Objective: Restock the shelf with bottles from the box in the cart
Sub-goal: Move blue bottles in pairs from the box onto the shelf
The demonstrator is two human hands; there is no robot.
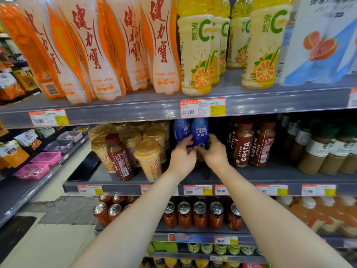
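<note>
Head view, centre frame: I'm gripping the front blue bottle [200, 135] with my left hand [182, 153] and right hand [213, 151] together, steadying it upright on the middle shelf [251, 178], likely aligning it with the rear blue bottle [181, 130].

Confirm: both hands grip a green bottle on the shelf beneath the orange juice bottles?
No. In the head view the bottle is blue, not green; left hand and right hand grip it on the shelf beneath the orange juice bottles.
</note>
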